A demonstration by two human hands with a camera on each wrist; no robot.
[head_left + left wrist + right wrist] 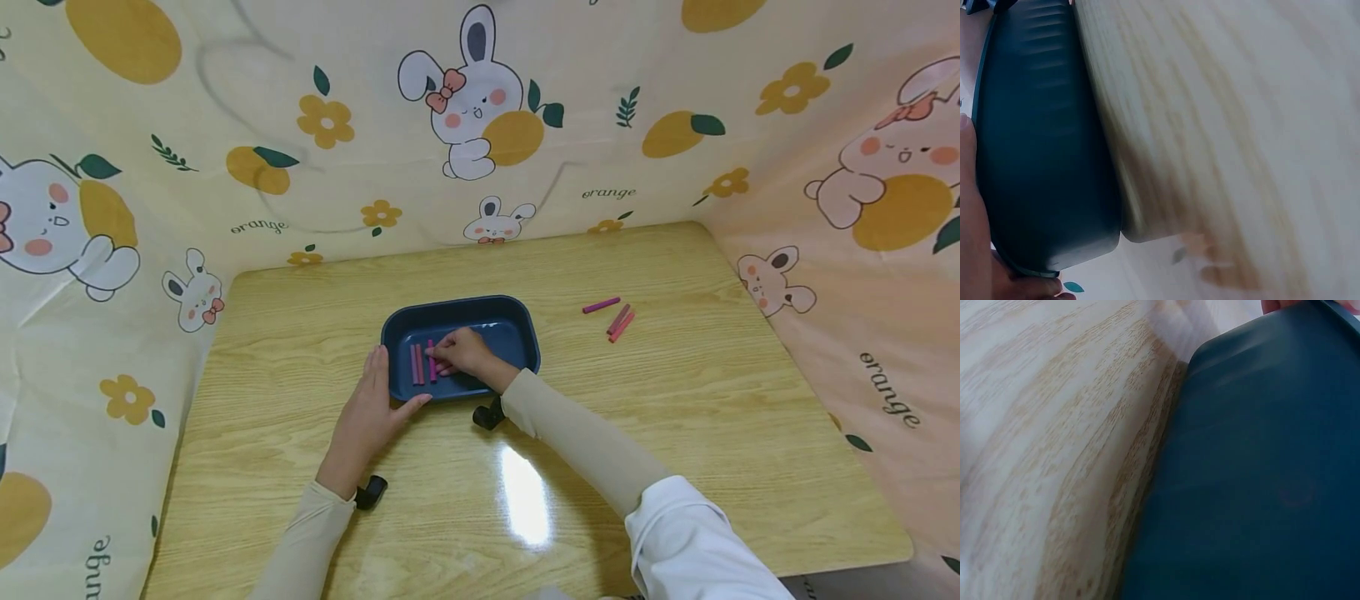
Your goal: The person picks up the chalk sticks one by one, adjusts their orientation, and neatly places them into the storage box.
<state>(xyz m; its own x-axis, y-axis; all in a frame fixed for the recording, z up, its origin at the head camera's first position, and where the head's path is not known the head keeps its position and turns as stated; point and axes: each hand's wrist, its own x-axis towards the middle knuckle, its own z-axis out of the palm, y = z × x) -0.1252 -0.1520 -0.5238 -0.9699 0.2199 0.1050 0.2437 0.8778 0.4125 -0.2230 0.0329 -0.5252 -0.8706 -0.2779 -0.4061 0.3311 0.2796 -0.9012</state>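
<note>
A dark blue rectangular tray (517,315) sits on the table in the head view. My left hand (365,417) rests against its left end, fingers extended along the outside and thumb along the front rim. Inside the tray, my right hand (467,352) pinches a magenta stick (432,371) that lies upright-wise to the view. To its left are two mauve sticks (417,364), side by side. Part of another pinkish stick shows under the right fingers, mostly hidden. In both wrist views the tray's outer wall (1047,137) fills much of the picture; the sticks are hidden there.
On the wood-grain table (675,417), right of the tray, lie a purple stick (602,305), a mauve stick (618,319) and a coral-pink stick (622,327). A printed cloth (360,100) with rabbits and oranges hangs around the back and sides.
</note>
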